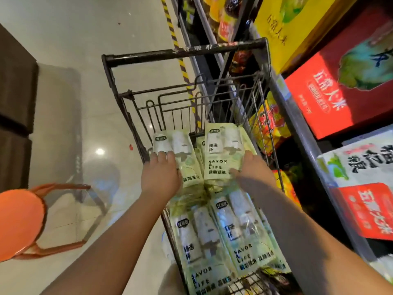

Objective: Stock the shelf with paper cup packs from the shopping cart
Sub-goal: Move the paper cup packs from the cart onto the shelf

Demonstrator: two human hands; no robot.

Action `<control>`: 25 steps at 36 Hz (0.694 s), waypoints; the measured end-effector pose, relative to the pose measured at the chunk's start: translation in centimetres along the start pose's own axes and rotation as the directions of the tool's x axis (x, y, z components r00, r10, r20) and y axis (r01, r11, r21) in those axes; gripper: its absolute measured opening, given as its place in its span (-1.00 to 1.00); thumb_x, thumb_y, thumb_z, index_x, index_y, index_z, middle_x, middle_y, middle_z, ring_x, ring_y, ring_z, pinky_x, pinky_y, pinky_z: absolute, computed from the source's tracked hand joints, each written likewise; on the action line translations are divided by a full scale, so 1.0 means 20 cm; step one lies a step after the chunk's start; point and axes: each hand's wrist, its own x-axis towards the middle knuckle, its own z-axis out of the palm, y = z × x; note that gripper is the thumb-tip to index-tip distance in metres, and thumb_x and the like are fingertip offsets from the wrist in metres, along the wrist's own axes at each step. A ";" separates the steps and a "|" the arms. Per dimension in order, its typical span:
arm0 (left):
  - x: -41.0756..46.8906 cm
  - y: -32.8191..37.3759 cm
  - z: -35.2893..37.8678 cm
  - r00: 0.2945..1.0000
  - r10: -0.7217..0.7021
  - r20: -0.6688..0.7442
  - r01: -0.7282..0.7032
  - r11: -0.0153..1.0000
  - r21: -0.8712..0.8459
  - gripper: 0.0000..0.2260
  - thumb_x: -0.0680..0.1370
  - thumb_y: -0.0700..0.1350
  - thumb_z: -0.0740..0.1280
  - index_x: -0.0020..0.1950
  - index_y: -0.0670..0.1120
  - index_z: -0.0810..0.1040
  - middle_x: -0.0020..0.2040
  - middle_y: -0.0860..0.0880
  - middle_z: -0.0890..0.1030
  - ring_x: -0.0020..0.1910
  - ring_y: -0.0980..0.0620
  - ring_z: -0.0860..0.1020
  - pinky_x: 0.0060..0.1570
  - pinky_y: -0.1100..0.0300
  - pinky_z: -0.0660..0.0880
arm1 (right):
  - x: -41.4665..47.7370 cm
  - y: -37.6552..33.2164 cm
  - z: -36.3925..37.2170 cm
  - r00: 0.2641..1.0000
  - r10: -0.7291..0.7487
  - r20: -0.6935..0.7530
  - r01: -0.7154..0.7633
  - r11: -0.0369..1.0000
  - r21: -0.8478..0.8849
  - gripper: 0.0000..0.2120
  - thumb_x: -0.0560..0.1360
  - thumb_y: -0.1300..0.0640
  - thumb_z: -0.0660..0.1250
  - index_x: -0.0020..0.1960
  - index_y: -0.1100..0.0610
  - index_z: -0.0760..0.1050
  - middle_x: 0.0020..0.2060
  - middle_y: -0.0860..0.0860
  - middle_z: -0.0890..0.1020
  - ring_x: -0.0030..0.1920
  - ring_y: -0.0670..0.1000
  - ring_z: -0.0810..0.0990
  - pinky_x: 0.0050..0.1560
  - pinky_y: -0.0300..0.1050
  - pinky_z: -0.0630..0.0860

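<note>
Both hands reach into the shopping cart (119, 58), centre of frame, which is loaded with paper cup packs in slick clear-green wrap. The left hand (160, 175) lies palm down on the far left pack (176, 154), fingers curled over its top face; whether they pinch it I cannot tell, since the thumb is hidden underneath. The right hand (254, 169) lies on the right edge of the far right pack (223, 152), fingers bent over the side against the cart wire, thumb spread along the near end; grip not confirmed either. Two more packs (223, 237) lie in the lower centre of the frame, under the forearms, overlapping the far ones. Risks, as I judge them: the film looks slippery, so a one-hand lift of each pack could slide out, especially the left, held only from above. The packs overlap, so pulling a far one may drag or tip a near one. The right fingers sit tight beside the wire wall and could snag on the way up. The shelf (297, 107) at the right of the frame is already crowded with red boxes (340, 92) and bags, with no open slot for cups visible, so placing could knock stock. An orange stool (19, 220) stands at lower left, well apart from the cart.
</note>
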 end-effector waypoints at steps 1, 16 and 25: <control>0.03 0.01 0.02 0.999 -0.021 0.027 0.021 1.000 -0.002 -0.51 0.59 0.12 0.20 0.42 -0.13 0.33 0.32 -0.16 0.47 0.31 -0.20 0.42 0.11 -0.03 0.47 | 0.04 0.00 0.02 1.000 0.022 0.009 -0.022 0.999 0.027 -0.31 0.53 -0.23 0.30 0.45 0.17 0.20 0.30 0.14 0.44 0.31 0.19 0.44 0.17 0.10 0.48; 0.27 0.03 0.13 0.763 -0.339 0.551 0.625 0.605 -0.493 0.21 0.43 0.05 0.56 0.55 -0.16 -0.43 0.46 -0.21 0.43 0.43 -0.24 0.41 0.42 -0.09 0.34 | 0.27 0.06 0.17 0.955 0.133 0.267 -0.260 0.809 0.527 0.03 0.29 -0.11 0.63 0.49 0.22 0.11 0.31 0.17 0.48 0.28 0.21 0.51 0.27 0.08 0.50; 0.22 0.05 0.09 0.714 -0.325 0.620 0.700 0.321 -0.638 -0.55 0.26 -0.15 0.68 0.06 -0.15 0.59 -0.05 -0.15 0.71 -0.08 -0.14 0.69 0.06 -0.14 0.62 | 0.24 0.12 0.13 0.941 0.120 0.316 -0.290 0.764 0.576 -0.52 0.29 -0.05 0.65 -0.17 0.17 0.40 -0.25 -0.01 0.51 -0.25 0.00 0.49 -0.32 -0.23 0.37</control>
